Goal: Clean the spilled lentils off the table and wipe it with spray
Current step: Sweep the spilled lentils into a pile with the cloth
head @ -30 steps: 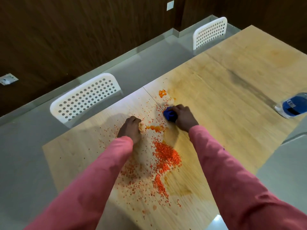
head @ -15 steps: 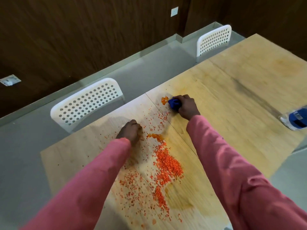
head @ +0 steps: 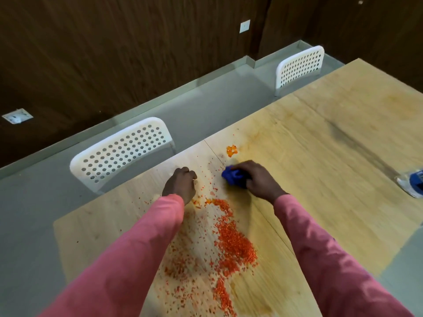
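Step in hand: gathering, by judgement; spray and wipe not yet begun.
Right hand [head: 258, 179]: fingers curled round a bunched blue cloth [head: 234, 177], pressed to the surface [head: 343, 161] beside the seam between its two boards.
Left hand [head: 180, 186]: fist-like, fingers curled, resting on the surface; contents, if any, cannot be told.
Lentils [head: 233, 243]: orange, thickest in a band between the two forearms running toward the near edge; thin scatter to the left; one small clump [head: 231, 151] apart, just beyond the cloth.
Next move, by judgement: drag the far clump back to the main band without flinging grains off the far edge.
Spray bottle [head: 412, 183]: at the right edge, well apart, partly cut off.
Room: two white perforated chairs [head: 121, 154] at the far edge; grey floor; dark wood-panelled wall.
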